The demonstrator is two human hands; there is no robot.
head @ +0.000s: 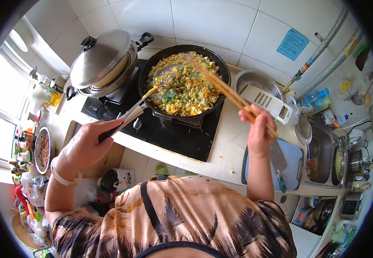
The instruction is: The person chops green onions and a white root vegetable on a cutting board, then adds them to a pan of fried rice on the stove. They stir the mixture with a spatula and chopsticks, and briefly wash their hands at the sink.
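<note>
A black frying pan (pixel 227 80) on the gas hob (pixel 170 138) holds a chopped mixture (pixel 193 93) of yellow, orange and green bits. My left hand (pixel 88 145) grips the dark handle of a metal ladle or spatula (pixel 134 108); its head, smeared with food, is over the left part of the pan. The pan's pale handle lies close beside the tool, and whether my fingers touch it I cannot tell. In my right hand (pixel 260 130) is a pair of wooden chopsticks (pixel 226 88), slanting up to the left, their blurred tips over the mixture.
Left of the pan stands a lidded steel pot (pixel 104 61). Rightward are a steel bowl (pixel 259 80), a white grater (pixel 267 103), and a knife (pixel 277 154) on a blue cutting board (pixel 291 161) beside the sink (pixel 321 154). A bowl of minced food (pixel 44 150) sits far left among bottles.
</note>
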